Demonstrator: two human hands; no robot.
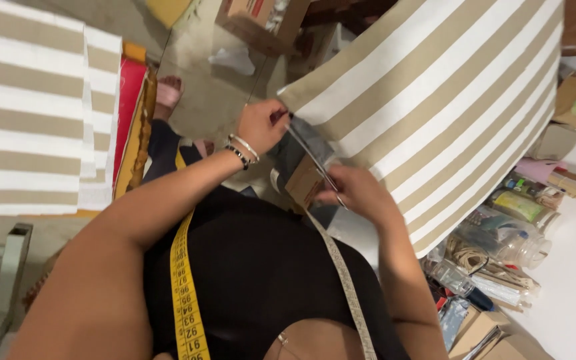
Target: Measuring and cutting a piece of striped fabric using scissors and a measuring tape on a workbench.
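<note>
We look down at two bare hands working on a big piece of striped cloth [448,100] — it has wide tan and white stripes and hangs over the edge of a white table [568,293].

Our left hand [261,125] is pinched shut on the corner of the cloth, up near its tip. There are bead bracelets [243,150] on that wrist. Our right hand [358,193] is lower down, closed on the edge of the same cloth. Between the two hands the edge is pulled into a straight line, and something thin and dark runs along it. We cannot tell what that thin thing is.

A yellow tape measure [185,293] hangs around the neck and down over the black top. Its pale back side hangs on the other side.

On the left sits a stack of folded cloth [28,107] with the same stripes, next to something red [128,113].

On the table, just beside the cloth, we see a clear plastic bottle [508,237], some rolled string [468,257], and small packets. Down on the floor there is a cardboard box [261,20] and a foot in a pink sandal [168,93].
</note>
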